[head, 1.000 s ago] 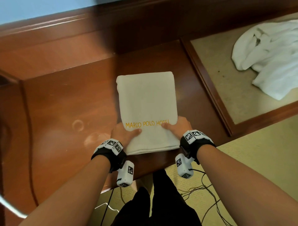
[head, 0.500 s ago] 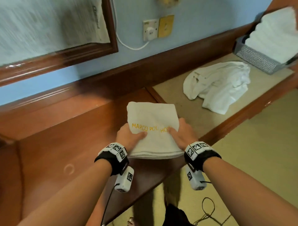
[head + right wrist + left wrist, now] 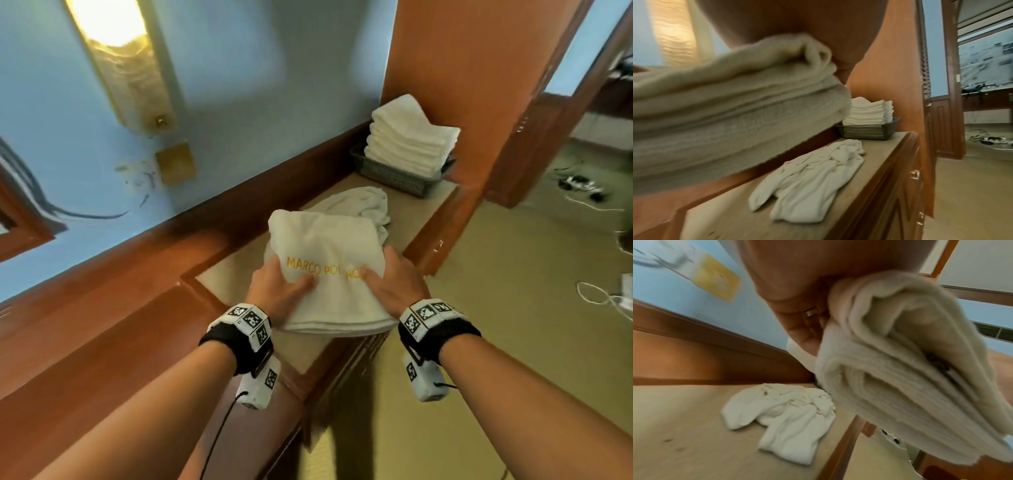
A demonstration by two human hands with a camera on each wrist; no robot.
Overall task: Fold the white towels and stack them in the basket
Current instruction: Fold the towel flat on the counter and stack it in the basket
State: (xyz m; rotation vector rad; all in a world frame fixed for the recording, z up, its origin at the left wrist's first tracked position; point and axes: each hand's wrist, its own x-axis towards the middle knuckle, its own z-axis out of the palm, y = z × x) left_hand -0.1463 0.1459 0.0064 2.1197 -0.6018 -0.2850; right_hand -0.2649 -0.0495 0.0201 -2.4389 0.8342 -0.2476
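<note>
Cotton, cream-white, folded: folded towel [image 3: 329,270], gold lettering on top, layered near edge facing the body; carried clear of the bench [image 3: 428,209], above its near part.
Grip, left: left hand [image 3: 279,291] clamps the near-left corner, thumb on top, fingers tucked underneath; ring finger visible beside the folds in the left wrist view.
Grip, right: right hand [image 3: 394,279] clamps the near-right corner the same way, thumb on top; fingers under the cloth, mostly hidden.
Long axis: runs away from the body, roughly toward the basket; far short edge leads.
Basket: grey basket [image 3: 394,174] at the far right end of the bench, against the orange wooden panel [image 3: 455,68]; already holds the stacked towels [image 3: 409,140], risen well above its rim.
Direction of travel, judged: forward and to the right, then up over the stack; right hand is the nearer to the basket.
Between: crumpled towel [image 3: 809,175] lies loose on the bench, below the folded one and before the basket; not yet folded.
Risk, judged: tall stack could lean if the load lands off-centre; level placement needed.
Further off: wall lamp [image 3: 120,61] glowing on the blue wall; cables [image 3: 582,185] on the floor to the right.
</note>
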